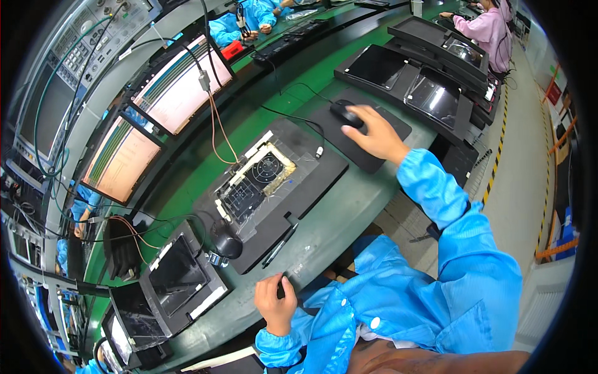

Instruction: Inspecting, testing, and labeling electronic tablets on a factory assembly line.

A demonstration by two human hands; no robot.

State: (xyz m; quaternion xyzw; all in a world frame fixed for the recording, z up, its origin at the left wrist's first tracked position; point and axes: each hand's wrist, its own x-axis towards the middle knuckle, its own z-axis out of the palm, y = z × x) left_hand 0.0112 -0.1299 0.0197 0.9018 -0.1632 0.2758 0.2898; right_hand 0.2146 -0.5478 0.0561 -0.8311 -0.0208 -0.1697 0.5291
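My right hand [379, 136] rests on a black computer mouse [344, 113] at the far end of a dark mat [369, 149], its fingers over the mouse. Close to the table's front edge, my left hand [276, 305] is curled, with a dark spot between thumb and fingers that I cannot make out. Beyond it lie a black pen [280, 245] and a second black mouse [225, 239]. Between the hands sits a black fixture board [299, 187] with a pale-framed recess holding a dark panel [269, 168] marked with circles and grids.
Two lit monitors [180, 84] stand at the back left. Flat dark screens in black trays [374, 67] are stacked at the far right, more [177, 274] at the near left. Cables [215, 128] cross the green table. Other people in blue [249, 15] and pink [476, 28] sit farther off.
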